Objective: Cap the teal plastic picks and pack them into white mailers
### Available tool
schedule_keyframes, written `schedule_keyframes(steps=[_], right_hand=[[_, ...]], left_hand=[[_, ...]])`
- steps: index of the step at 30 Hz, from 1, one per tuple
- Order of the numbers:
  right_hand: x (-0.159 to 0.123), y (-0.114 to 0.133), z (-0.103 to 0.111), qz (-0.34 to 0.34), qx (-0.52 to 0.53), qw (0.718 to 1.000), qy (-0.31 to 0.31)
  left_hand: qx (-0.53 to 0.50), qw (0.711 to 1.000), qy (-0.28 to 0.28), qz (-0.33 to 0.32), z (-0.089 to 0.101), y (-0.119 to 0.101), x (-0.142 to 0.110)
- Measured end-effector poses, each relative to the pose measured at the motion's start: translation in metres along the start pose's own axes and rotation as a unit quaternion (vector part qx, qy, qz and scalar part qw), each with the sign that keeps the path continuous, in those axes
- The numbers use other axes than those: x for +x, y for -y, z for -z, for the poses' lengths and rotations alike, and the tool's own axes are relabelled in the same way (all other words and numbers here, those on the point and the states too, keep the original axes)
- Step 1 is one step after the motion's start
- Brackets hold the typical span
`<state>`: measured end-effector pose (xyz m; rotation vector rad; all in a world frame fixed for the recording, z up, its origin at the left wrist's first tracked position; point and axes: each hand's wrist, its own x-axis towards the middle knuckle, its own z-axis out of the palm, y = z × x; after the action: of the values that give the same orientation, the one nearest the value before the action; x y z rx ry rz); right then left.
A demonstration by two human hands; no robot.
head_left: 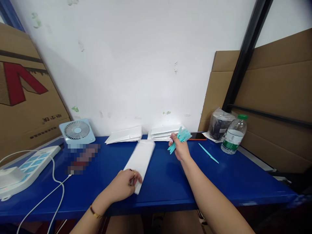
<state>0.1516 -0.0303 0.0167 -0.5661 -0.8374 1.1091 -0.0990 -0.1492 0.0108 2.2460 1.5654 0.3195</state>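
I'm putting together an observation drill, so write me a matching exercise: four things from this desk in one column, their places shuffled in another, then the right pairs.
Things
1. Bundle of thin turquoise sticks
2. Square light-blue fan
3. Clear bottle with green cap
4. Long, flat white strip

Places
A. Just right of the lone turquoise stick
B. With the left hand at its near end
C. In the grip of the right hand
D. Beyond the white multi-socket power block

Pairs: 1-C, 2-D, 3-A, 4-B

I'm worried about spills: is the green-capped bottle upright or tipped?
Upright: the bottle stands on its base on the blue table, its green cap on top.
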Motion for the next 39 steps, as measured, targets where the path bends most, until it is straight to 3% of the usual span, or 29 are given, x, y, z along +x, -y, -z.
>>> schedule_keyframes(steps=[2, 4, 7, 10, 13, 17, 22, 30, 34, 39], right_hand=[[-0.001, -0.01, 0.002, 0.005, -0.066, 0.998, 0.014], [-0.002, -0.02, 0.005, -0.015, -0.125, 0.992, 0.025], [0.0, -0.027, 0.008, -0.045, -0.147, 0.988, 0.026], [0.003, -0.019, 0.009, -0.045, -0.069, 0.997, 0.001], [0.006, -0.002, 0.012, -0.051, 0.032, 0.998, -0.019], [0.009, 0.016, 0.018, -0.112, 0.089, 0.989, -0.021], [0.009, 0.016, 0.02, -0.134, 0.073, 0.988, -0.035], [0.014, 0.012, 0.025, -0.101, 0.107, 0.989, -0.034], [0.009, 0.009, 0.021, -0.146, 0.089, 0.985, -0.029], [-0.005, 0.0, 0.006, -0.188, 0.077, 0.978, 0.036]], left_hand=[[-0.022, 0.999, 0.028, -0.006, 0.008, 0.001, -0.012], [-0.02, 1.0, -0.003, -0.004, 0.015, -0.002, -0.013], [0.018, 0.998, -0.046, -0.038, 0.018, -0.011, 0.006], [0.069, 0.995, 0.002, -0.074, 0.008, -0.021, 0.036], [0.089, 0.993, 0.016, -0.078, -0.004, -0.027, 0.063], [0.086, 0.992, -0.044, -0.082, -0.008, -0.028, 0.081], [0.051, 0.994, -0.084, -0.054, -0.002, -0.031, 0.083], [-0.028, 0.991, -0.099, -0.087, 0.001, -0.032, 0.078], [-0.052, 0.986, -0.119, -0.1, 0.001, -0.035, 0.077], [-0.026, 0.988, -0.123, -0.091, -0.004, -0.045, 0.076]])
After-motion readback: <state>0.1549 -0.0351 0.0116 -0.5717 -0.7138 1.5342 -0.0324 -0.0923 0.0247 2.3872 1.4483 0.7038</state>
